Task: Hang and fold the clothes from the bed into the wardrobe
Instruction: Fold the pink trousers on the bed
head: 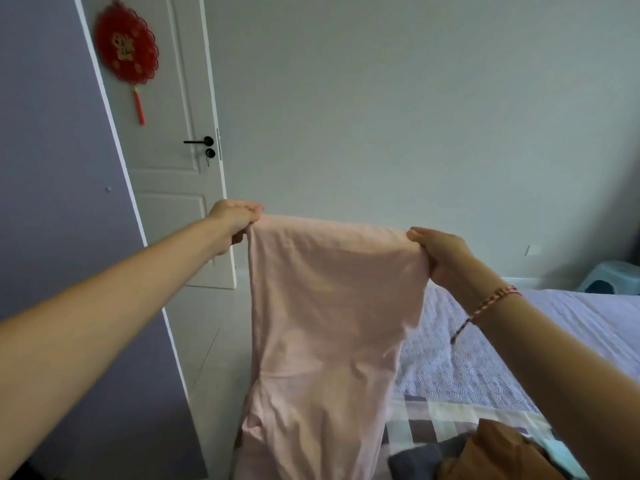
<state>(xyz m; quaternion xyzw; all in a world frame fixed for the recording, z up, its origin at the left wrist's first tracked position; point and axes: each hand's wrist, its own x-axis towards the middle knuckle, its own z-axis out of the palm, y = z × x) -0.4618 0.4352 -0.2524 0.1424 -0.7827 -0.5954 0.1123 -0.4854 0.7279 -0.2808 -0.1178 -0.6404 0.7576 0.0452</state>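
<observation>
Left hand (235, 216): fingers curled, pinching the top left corner of the pink garment (325, 327).
Right hand (440, 252): pinching the top right corner — a braided bracelet (485, 306) sits on its wrist.
Pink garment: stretched between the two grips, hanging straight down from them, its lower end out of view.
Bed (571, 317): below and right of the right grip — lilac sheet.
Clothes pile (485, 452): on the bed, well below the right grip, beside the hanging cloth.
Door (166, 174): behind the left grip, shut.
</observation>
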